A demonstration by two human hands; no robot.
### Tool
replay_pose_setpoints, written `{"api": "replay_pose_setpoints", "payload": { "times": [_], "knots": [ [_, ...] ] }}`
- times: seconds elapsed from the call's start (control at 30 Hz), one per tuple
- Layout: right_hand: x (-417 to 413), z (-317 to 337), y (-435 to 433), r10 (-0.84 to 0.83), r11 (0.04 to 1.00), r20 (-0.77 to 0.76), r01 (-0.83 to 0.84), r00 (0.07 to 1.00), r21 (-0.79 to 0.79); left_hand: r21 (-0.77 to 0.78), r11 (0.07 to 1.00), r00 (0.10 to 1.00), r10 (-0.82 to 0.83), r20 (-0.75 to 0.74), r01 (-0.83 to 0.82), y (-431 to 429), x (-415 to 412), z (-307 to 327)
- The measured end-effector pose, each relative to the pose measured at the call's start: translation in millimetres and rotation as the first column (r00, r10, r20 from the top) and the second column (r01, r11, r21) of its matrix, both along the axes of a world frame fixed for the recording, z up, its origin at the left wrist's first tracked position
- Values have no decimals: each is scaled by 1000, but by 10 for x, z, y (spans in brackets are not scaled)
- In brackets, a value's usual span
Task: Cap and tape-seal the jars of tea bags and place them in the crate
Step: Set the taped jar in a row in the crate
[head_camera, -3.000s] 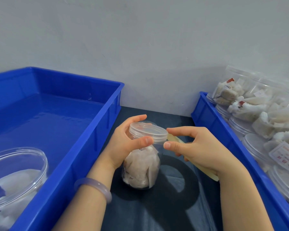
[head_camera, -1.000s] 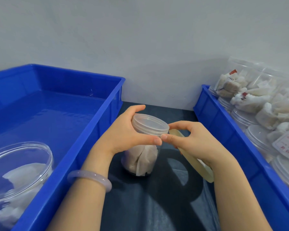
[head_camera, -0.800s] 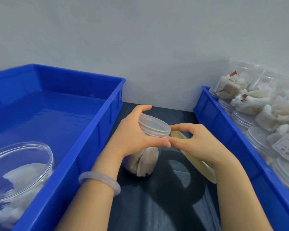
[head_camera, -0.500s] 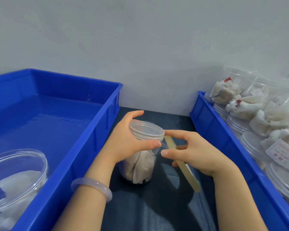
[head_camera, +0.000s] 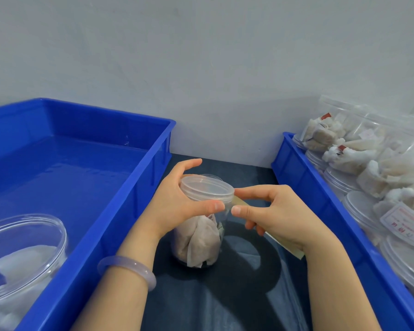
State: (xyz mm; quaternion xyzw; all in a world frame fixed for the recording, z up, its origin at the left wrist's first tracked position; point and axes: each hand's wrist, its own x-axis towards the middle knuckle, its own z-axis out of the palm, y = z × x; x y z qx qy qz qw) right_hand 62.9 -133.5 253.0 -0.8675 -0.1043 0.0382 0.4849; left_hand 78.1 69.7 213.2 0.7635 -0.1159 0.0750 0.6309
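Observation:
A clear plastic jar of tea bags [head_camera: 197, 242] stands on the dark mat between two blue crates, with a translucent cap [head_camera: 207, 188] on top. My left hand [head_camera: 177, 206] wraps the jar's neck and cap from the left, thumb across the front. My right hand [head_camera: 273, 213] holds a roll of clear tape [head_camera: 287, 244] edge-on, index finger and thumb touching the cap's right rim. The large blue crate [head_camera: 129, 192] on the left holds one clear jar [head_camera: 22, 256] lying in its near corner.
A second blue crate [head_camera: 320, 206] on the right is packed with capped jars [head_camera: 359, 206] and bagged tea packets [head_camera: 359, 149]. A grey wall rises close behind. A narrow strip of dark mat [head_camera: 225, 295] runs between the crates.
My left hand has turned the jar while my right hand stayed at the cap's rim with the tape. The view shifted slightly; the jar stays in the same spot on the mat.

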Motion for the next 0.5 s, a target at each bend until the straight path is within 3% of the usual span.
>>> {"api": "replay_pose_setpoints", "payload": {
  "times": [0.3,0.5],
  "knots": [
    [-56,42,76,12,999,4,-12,1000,46,-195,954,968,-242,-62,227,24,-25,-21],
    [-74,58,135,30,999,-22,-29,999,34,-154,959,967,-250,-59,238,35,-13,-12]
  ]
}}
